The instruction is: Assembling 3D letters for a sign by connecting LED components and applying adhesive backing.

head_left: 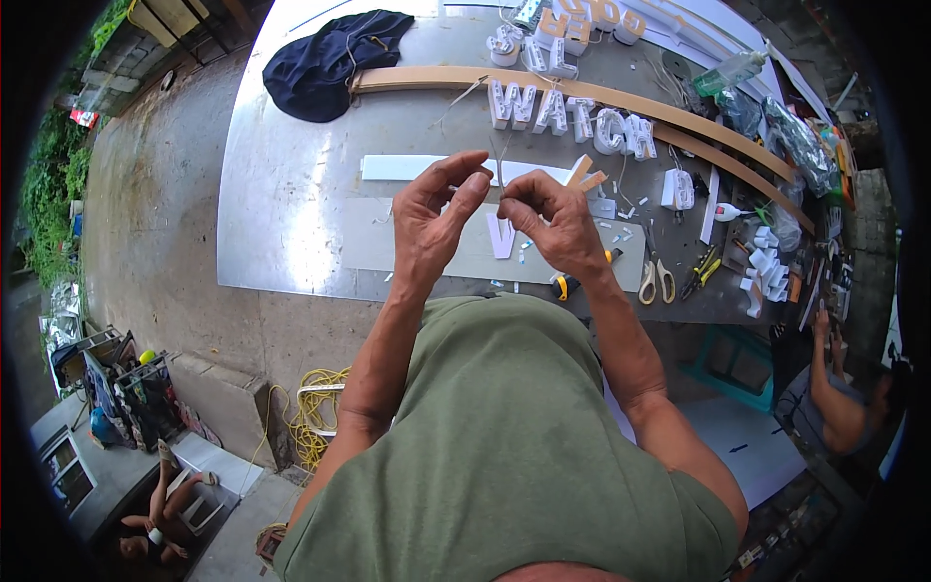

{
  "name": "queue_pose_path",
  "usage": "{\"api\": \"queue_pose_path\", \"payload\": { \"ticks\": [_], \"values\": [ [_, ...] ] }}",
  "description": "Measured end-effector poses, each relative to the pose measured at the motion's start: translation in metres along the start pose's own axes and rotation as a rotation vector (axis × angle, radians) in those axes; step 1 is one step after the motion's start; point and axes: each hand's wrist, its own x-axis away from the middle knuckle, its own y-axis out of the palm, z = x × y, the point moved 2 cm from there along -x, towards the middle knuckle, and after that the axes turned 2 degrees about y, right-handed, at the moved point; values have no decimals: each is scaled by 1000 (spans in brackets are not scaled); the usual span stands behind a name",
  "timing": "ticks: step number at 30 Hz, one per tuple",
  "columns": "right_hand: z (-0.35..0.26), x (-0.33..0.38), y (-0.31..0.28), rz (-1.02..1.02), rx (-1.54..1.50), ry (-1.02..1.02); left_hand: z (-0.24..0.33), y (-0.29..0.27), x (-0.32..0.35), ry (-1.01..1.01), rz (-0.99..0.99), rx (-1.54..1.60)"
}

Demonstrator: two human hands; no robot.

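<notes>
My two hands are raised over the near side of the metal table. My right hand pinches thin wires between thumb and fingertips, and their loose ends stick up. Close by on the left, my left hand has its fingers curled toward the thumb; what lies between them is too small to make out. Below the hands, a pale V-shaped piece rests on a grey flat board. A white strip lies behind my left hand, and a tan-edged letter piece is just beyond my right.
White block letters stand in a row before a long tan strip. Scissors, pliers and a yellow-black cutter lie at the right. A dark cloth is far left. Another person sits at the right.
</notes>
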Motion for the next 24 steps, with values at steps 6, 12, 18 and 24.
{"api": "queue_pose_path", "payload": {
  "ticks": [6, 12, 18, 24],
  "values": [
    [10, 14, 12, -95, 158, 24, -10, -6, 10, -43, 50, 93],
    [2, 5, 13, -3, 26, 29, -17, -10, 20, -120, -2, 89],
    [12, 3, 9, 39, -54, -15, -17, -12, 22, -162, -15, 110],
    [12, 6, 10, 14, -41, 51, -22, -11, 24, -144, -55, 129]
  ]
}}
